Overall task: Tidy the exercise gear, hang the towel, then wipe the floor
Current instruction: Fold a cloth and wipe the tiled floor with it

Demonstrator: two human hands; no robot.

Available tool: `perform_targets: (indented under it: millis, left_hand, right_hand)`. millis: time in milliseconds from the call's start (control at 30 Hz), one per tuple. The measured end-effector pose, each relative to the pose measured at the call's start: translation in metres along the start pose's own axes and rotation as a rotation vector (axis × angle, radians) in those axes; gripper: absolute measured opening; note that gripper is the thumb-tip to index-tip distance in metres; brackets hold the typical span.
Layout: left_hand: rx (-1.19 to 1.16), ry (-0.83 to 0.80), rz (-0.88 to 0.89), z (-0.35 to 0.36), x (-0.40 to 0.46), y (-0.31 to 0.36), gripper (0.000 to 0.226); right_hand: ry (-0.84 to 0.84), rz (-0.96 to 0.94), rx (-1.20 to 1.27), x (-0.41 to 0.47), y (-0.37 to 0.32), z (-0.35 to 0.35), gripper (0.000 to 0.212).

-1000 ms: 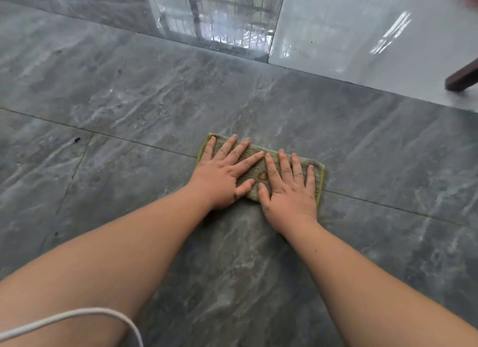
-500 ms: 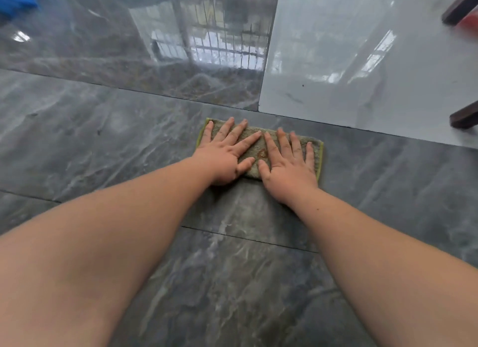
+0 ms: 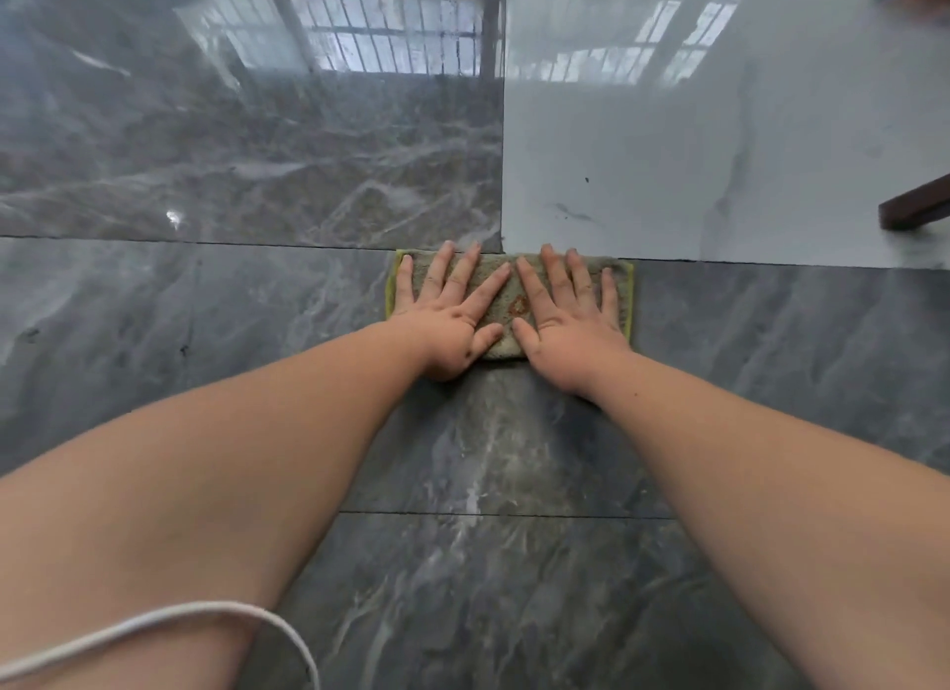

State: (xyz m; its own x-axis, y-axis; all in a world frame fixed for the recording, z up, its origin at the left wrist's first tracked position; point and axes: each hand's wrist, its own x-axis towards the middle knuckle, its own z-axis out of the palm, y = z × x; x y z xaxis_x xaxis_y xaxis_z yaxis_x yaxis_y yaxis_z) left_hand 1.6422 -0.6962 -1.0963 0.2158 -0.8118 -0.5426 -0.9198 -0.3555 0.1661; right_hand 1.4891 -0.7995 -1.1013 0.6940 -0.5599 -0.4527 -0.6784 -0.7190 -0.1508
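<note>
A folded grey-green cloth (image 3: 515, 299) with a yellow-green edge lies flat on the dark grey marble floor (image 3: 488, 458). My left hand (image 3: 448, 319) presses down on its left half with straight, spread fingers. Beside it, my right hand (image 3: 568, 324) lies flat on the right half, fingers straight too. The cloth's far edge sits at the joint where a glossy dark tile (image 3: 257, 149) and a white tile (image 3: 719, 149) begin. Most of the cloth is hidden under my palms.
A dark wooden furniture leg (image 3: 915, 206) stands on the white tile at the right edge. A white cord (image 3: 169, 633) loops across my left forearm at the bottom left. Window bars are reflected in the glossy tiles ahead.
Both hands have pushed the cloth forward across the floor, from the middle of a dark tile up to the joint with the glossy dark and white tiles.
</note>
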Motion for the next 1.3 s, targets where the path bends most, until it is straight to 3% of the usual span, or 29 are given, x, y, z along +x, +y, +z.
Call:
perform_targets:
  millis: [333, 800, 1300]
  left_hand:
    - [0.023, -0.032, -0.011, -0.002, -0.001, 0.000, 0.070]
    - [0.058, 0.142, 0.022, 0.011, -0.004, 0.001, 0.068]
    - [0.099, 0.081, 0.108, 0.162, -0.247, 0.022, 0.069]
  right_hand:
    - [0.003, -0.036, 0.007, 0.002, 0.001, -0.002, 0.070]
    - [0.107, 0.035, 0.034, -0.012, -0.008, 0.012, 0.064]
    - [0.005, 0.119, 0.056, -0.258, -0.117, 0.142, 0.071]
